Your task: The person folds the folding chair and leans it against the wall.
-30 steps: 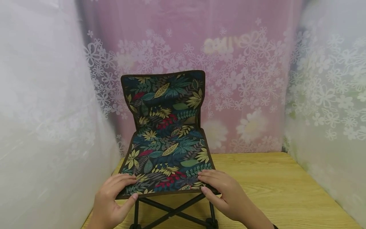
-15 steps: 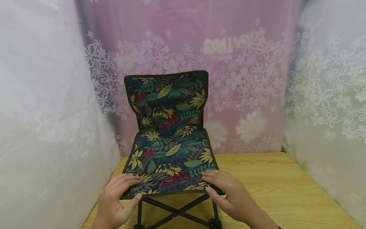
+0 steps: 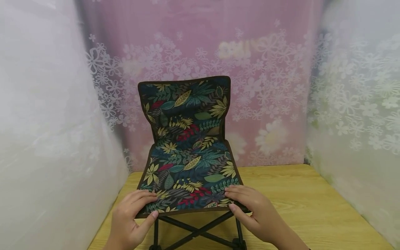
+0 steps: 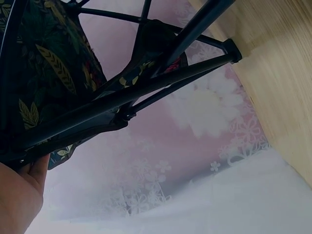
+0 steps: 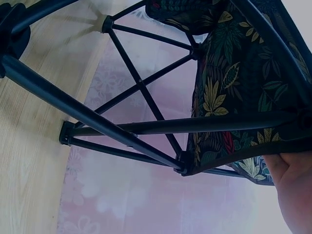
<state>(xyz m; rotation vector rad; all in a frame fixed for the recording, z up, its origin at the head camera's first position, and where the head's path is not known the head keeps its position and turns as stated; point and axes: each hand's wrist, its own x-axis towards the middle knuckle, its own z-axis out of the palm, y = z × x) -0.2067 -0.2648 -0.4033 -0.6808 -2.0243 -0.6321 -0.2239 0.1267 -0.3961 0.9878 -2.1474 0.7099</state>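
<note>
A small folding chair with dark leaf-print fabric and brown edging stands upright in the head view. My left hand grips the near left corner of its seat, fingers over the top and thumb along the front edge. At the near right corner, my right hand holds the seat the same way. Crossed black legs show beneath. From below, the left wrist view has the left hand against the seat's edge beside a black tube. The right hand meets the fabric edge in the right wrist view.
The chair is on a light wood tabletop. Behind it hangs a pink curtain with white flowers. Whitish sheeting closes in the left side, and a similar flowered sheet the right.
The chair and both hands have shifted slightly to the right together. The hands keep their places on the seat corners. The head view has turned slightly, so the curtain appears farther left.
</note>
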